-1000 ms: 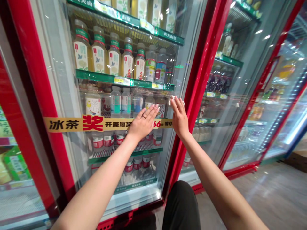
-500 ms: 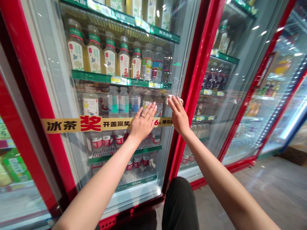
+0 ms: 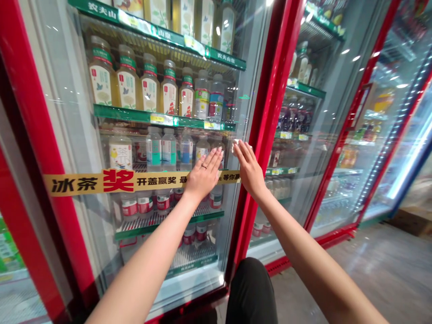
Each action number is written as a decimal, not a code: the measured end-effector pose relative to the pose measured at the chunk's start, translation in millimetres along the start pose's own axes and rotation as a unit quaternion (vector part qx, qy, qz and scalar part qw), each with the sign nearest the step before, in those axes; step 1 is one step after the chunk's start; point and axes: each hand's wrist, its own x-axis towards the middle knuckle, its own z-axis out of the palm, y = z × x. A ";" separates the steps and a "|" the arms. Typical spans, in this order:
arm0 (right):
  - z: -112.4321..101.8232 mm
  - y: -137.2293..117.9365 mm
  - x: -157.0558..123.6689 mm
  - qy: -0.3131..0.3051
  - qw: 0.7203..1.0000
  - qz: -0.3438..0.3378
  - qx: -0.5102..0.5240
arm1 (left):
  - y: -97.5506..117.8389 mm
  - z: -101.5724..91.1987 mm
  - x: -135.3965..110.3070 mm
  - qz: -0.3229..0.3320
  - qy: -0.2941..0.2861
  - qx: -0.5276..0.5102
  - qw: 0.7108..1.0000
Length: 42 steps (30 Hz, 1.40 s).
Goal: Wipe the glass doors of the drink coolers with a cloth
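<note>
Inside fridge point(image 3: 43, 112), shelved bottles point(image 3: 127, 90); left hand point(image 3: 204, 174), grip flat; right hand point(image 3: 249, 168), grip holding white cloth point(image 3: 234, 147).

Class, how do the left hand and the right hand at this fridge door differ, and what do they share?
The left hand wears a ring; none shows on the right hand. The right hand has white cloth under its fingers; none shows at the left hand. The right hand is nearer the red frame than the left hand. Both are ungloved, fingers pointing upward.
</note>
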 end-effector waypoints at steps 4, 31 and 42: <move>8.3 -8.3 21.4 0.062 0.995 0.072 -0.013 | -0.1 -1.1 -0.9 0.001 -0.003 0.003 1.000; 1.2 6.5 21.2 0.150 0.984 0.088 -0.045 | -1.6 -0.1 -2.7 0.005 -0.021 0.015 1.000; 9.4 -1.2 19.2 0.158 0.975 0.156 -0.013 | -11.1 -7.3 -10.2 0.035 -0.058 0.013 0.998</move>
